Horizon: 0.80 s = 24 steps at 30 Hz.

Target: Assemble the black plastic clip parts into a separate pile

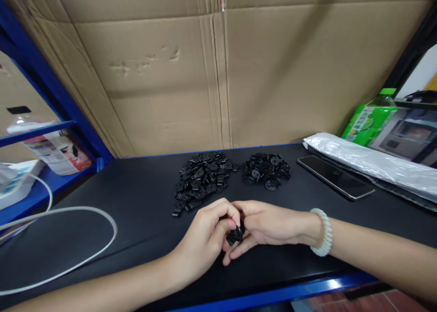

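Note:
My left hand (210, 232) and my right hand (266, 223) meet low over the black tabletop. Between their fingers is a small black plastic part (235, 234), gripped by both hands and partly covered by them. The left thumb and forefinger pinch it from above, while the right fingers curl around and under it. Just beyond the hands lies a large pile of black plastic pieces with small tabs (203, 177). To its right is a smaller pile of round black discs with holes (266, 170).
A dark phone (334, 177) lies on the right, beside a silvery plastic bag (368, 159). A white cable (114, 230) loops across the left side. Cardboard (164, 84) walls off the back, with blue shelving (61, 79) at left and a green-capped bottle (385, 98) at right.

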Motion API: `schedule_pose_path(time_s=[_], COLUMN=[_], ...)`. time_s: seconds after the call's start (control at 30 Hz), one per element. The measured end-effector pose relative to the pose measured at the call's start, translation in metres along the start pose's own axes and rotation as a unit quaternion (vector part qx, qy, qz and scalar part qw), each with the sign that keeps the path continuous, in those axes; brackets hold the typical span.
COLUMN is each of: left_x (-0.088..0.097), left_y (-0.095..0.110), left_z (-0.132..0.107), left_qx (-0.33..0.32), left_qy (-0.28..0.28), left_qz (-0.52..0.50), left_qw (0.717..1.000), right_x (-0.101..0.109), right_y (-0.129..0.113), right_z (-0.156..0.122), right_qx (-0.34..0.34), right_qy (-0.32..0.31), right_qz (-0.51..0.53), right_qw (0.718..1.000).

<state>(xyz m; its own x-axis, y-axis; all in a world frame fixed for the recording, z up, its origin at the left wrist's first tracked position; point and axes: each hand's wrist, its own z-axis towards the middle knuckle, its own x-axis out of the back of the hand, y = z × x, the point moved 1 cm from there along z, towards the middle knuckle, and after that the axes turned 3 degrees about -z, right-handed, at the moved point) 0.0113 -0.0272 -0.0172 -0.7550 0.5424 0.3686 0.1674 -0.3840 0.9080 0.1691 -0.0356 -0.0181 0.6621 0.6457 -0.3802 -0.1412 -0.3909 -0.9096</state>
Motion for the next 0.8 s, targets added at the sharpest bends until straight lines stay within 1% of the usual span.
schedule_pose_path(time_s=[0.07, 0.13, 0.23, 0.3, 0.4, 0.5, 0.57, 0.6, 0.63, 0.67, 0.7, 0.73, 0.77, 0.8], left_x=[0.002, 0.007, 0.016, 0.021, 0.024, 0.022, 0.021, 0.020, 0.019, 0.019, 0.018, 0.018, 0.017, 0.017], left_y=[0.004, 0.007, 0.007, 0.003, -0.002, 0.000, 0.004, 0.006, 0.007, 0.007, 0.007, 0.007, 0.006, 0.005], left_z=[-0.004, -0.006, -0.005, -0.002, 0.000, -0.001, -0.003, -0.004, -0.004, -0.005, -0.006, -0.006, -0.007, -0.008], left_qx=[-0.040, -0.102, -0.219, -0.278, -0.333, -0.386, -0.401, -0.400, -0.393, -0.385, -0.376, -0.366, -0.355, -0.344], left_qy=[0.003, 0.005, 0.005, -0.003, -0.027, -0.050, -0.054, -0.055, -0.052, -0.052, -0.053, -0.057, -0.061, -0.066], left_qz=[0.024, 0.060, 0.125, 0.157, 0.199, 0.284, 0.345, 0.368, 0.384, 0.393, 0.398, 0.402, 0.403, 0.403], left_qw=[0.999, 0.993, 0.968, 0.948, 0.921, 0.876, 0.847, 0.838, 0.834, 0.833, 0.835, 0.838, 0.841, 0.845], right_x=[-0.001, -0.001, 0.005, 0.011, 0.018, 0.019, 0.017, 0.016, 0.014, 0.013, 0.013, 0.013, 0.015, 0.018], right_y=[-0.003, -0.006, -0.013, -0.016, -0.019, -0.022, -0.024, -0.025, -0.026, -0.028, -0.029, -0.031, -0.034, -0.037], right_z=[-0.002, -0.004, -0.008, -0.010, -0.013, -0.016, -0.018, -0.019, -0.019, -0.020, -0.020, -0.020, -0.021, -0.022], right_qx=[-0.005, -0.007, 0.004, 0.016, 0.028, 0.044, 0.064, 0.073, 0.086, 0.101, 0.119, 0.139, 0.163, 0.187], right_qy=[0.011, 0.018, 0.051, 0.075, 0.109, 0.128, 0.132, 0.141, 0.156, 0.177, 0.201, 0.222, 0.239, 0.254], right_qz=[-0.001, 0.003, 0.029, 0.041, 0.034, 0.009, -0.021, -0.047, -0.088, -0.146, -0.219, -0.300, -0.384, -0.463], right_qw=[1.000, 1.000, 0.998, 0.996, 0.993, 0.991, 0.989, 0.986, 0.980, 0.968, 0.947, 0.917, 0.877, 0.828])
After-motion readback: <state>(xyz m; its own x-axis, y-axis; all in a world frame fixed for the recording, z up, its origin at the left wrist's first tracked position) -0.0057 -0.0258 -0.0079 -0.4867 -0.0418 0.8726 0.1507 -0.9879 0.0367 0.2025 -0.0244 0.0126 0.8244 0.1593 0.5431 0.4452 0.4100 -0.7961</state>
